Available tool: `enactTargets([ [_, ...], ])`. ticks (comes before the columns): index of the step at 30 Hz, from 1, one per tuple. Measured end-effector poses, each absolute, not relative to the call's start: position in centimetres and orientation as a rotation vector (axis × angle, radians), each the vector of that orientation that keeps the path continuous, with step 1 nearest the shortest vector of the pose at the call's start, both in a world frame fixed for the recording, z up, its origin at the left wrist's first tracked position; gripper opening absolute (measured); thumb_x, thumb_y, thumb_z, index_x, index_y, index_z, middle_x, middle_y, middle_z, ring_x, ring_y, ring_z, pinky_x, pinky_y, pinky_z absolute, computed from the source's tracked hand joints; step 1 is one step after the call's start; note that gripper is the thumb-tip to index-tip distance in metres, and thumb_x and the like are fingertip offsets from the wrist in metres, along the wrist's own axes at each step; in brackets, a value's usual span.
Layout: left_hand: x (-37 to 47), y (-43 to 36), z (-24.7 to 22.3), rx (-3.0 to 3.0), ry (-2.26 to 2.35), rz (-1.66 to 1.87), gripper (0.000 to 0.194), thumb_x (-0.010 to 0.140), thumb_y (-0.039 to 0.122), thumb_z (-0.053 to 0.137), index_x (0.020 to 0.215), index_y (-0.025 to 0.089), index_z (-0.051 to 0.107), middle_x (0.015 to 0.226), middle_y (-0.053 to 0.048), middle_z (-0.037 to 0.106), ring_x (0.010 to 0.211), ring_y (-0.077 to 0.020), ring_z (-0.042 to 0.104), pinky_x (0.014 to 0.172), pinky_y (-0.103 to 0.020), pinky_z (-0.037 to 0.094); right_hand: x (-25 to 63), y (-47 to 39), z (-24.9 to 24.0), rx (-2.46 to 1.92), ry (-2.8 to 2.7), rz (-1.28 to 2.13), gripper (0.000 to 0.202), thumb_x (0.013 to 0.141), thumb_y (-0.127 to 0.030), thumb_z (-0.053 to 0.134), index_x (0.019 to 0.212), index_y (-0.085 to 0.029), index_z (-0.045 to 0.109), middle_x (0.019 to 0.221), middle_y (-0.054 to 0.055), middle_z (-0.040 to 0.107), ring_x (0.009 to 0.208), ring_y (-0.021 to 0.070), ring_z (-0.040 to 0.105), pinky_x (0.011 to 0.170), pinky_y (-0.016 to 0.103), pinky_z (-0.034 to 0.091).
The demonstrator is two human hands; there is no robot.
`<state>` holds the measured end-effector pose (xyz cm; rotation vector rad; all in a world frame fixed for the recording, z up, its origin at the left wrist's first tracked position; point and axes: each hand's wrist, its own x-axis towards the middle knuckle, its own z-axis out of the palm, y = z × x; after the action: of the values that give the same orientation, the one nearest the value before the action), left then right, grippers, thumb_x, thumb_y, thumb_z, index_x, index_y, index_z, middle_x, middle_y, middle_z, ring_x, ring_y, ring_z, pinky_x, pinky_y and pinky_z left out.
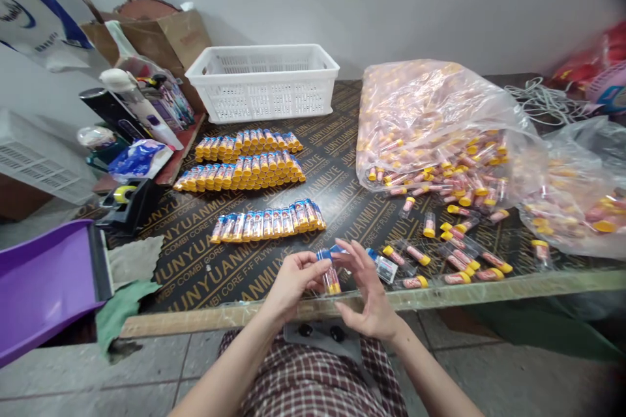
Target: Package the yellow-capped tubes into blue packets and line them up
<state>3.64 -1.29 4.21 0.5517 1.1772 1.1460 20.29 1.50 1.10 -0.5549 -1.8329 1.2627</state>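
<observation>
Clear tube with a yellow end (331,279): sitting over the near edge of the worktop (195,273), between the two hands. Its long axis is running mostly away from the body, the yellow end pointing nearer and slightly right, the blue end lying farther off.

Left hand (295,279) is the nearer one — its fingers are pinching the tube from the left, around the blue end. Right hand (368,300) is holding nothing visible; its fingers are spreading apart, the tube lying just left of them. Whether a right fingertip is touching the blue end: cannot tell.

Outward from the fingers: a blue-and-white slip (385,268) is lying just beyond the right fingers, loose tubes (458,260) are lying farther right, and a row of blue-wrapped tubes (268,224) is resting beyond the left fingers — well apart from the loose ones.
</observation>
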Motion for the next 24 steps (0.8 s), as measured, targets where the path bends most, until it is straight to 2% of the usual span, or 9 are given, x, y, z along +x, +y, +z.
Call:
enactTargets([
  [2, 1.8, 0.4, 4.3, 0.684, 1.355, 1.251, 0.04, 0.061, 0.041, 0.076, 0.085, 0.014, 0.058, 0.058, 0.0, 0.064, 0.048, -0.011, 0.056, 0.05, -0.022, 0.044, 20.6, 1.9, 1.1, -0.6, -1.815, 1.263, 0.088, 0.073, -0.016, 0.058, 0.145, -0.03, 0.011, 0.149, 0.008, 0.023, 0.127, 0.0274, 0.041, 0.106, 0.051, 0.033],
  [5, -1.6, 3.5, 4.2, 0.953, 1.731, 1.354, 0.048, 0.062, 0.043, 0.074, 0.098, 0.017, 0.054, 0.049, 0.006, 0.057, 0.044, -0.0121, 0.052, 0.048, -0.021, 0.04, 21.2, 2.4, 0.9, -0.67, -1.785, 1.27, 0.082, 0.079, -0.021, 0.057, 0.145, -0.031, 0.01, 0.149, 0.008, 0.024, 0.128, 0.0264, 0.039, 0.108, 0.052, 0.029],
  [9, -4.4, 6.7, 3.9, 1.297, 2.119, 1.086, 0.039, 0.069, 0.047, 0.068, 0.094, 0.019, 0.058, 0.054, 0.003, 0.057, 0.055, -0.0162, 0.058, 0.057, -0.024, 0.04, 21.6, 2.4, 0.9, -0.769, -1.807, 1.225, 0.075, 0.081, -0.026, 0.058, 0.144, -0.031, 0.017, 0.147, 0.008, 0.028, 0.127, 0.0259, 0.04, 0.107, 0.049, 0.032],
  [12, -4.5, 7.4, 3.9, 1.494, 2.27, 0.848, 0.042, 0.071, 0.05, 0.065, 0.099, 0.019, 0.061, 0.059, -0.001, 0.06, 0.062, -0.0196, 0.059, 0.058, -0.025, 0.036, 21.8, 2.5, 1.3, -0.803, -1.863, 1.149, 0.072, 0.082, -0.03, 0.058, 0.143, -0.029, 0.02, 0.146, 0.008, 0.031, 0.126, 0.0256, 0.041, 0.105, 0.047, 0.036],
  [15, -3.6, 6.3, 4.2, 1.564, 2.371, 0.872, 0.039, 0.078, 0.051, 0.056, 0.1, 0.019, 0.062, 0.061, -0.002, 0.06, 0.062, -0.0194, 0.058, 0.058, -0.026, 0.034, 23.1, 3.7, 1.7, -0.944, -1.96, 0.927, 0.062, 0.083, -0.033, 0.059, 0.138, -0.028, 0.033, 0.142, 0.008, 0.036, 0.126, 0.0256, 0.041, 0.103, 0.046, 0.037],
  [17, -2.7, 4.7, 4.2, 1.557, 2.346, 0.905, 0.033, 0.082, 0.05, 0.052, 0.087, 0.02, 0.063, 0.062, -0.002, 0.06, 0.06, -0.0175, 0.056, 0.059, -0.025, 0.034, 24.7, 5.2, 1.4, -1.121, -1.972, 0.689, 0.047, 0.083, -0.035, 0.058, 0.128, -0.026, 0.048, 0.131, 0.009, 0.048, 0.12, 0.0254, 0.046, 0.1, 0.046, 0.04],
  [19, -1.7, 2.7, 3.6, 1.552, 2.229, 0.778, 0.031, 0.08, 0.05, 0.055, 0.074, 0.02, 0.062, 0.063, -0.001, 0.061, 0.061, -0.0163, 0.056, 0.058, -0.025, 0.033, 26.8, 6.8, 0.6, -1.284, -1.957, 0.468, 0.034, 0.084, -0.036, 0.056, 0.114, -0.022, 0.06, 0.112, 0.01, 0.06, 0.106, 0.0257, 0.054, 0.093, 0.046, 0.043],
  [22, -0.2, 0.0, 1.7, 1.523, 2.128, 0.492, 0.027, 0.069, 0.047, 0.068, 0.071, 0.021, 0.061, 0.068, 0.0, 0.062, 0.064, -0.0166, 0.056, 0.057, -0.024, 0.031, 29.6, 8.8, -1.0, -1.441, -2.086, 0.365, 0.03, 0.083, -0.037, 0.054, 0.103, -0.018, 0.065, 0.094, 0.01, 0.066, 0.089, 0.0266, 0.057, 0.082, 0.044, 0.047],
  [24, 0.5, -1.2, 0.5, 1.521, 2.152, 0.452, 0.023, 0.068, 0.04, 0.071, 0.072, 0.021, 0.061, 0.072, 0.0, 0.062, 0.068, -0.0166, 0.056, 0.058, -0.024, 0.031, 30.7, 9.6, -1.7, -1.515, -2.19, 0.426, 0.032, 0.083, -0.038, 0.053, 0.103, -0.016, 0.065, 0.089, 0.01, 0.068, 0.082, 0.0256, 0.058, 0.075, 0.041, 0.048],
])
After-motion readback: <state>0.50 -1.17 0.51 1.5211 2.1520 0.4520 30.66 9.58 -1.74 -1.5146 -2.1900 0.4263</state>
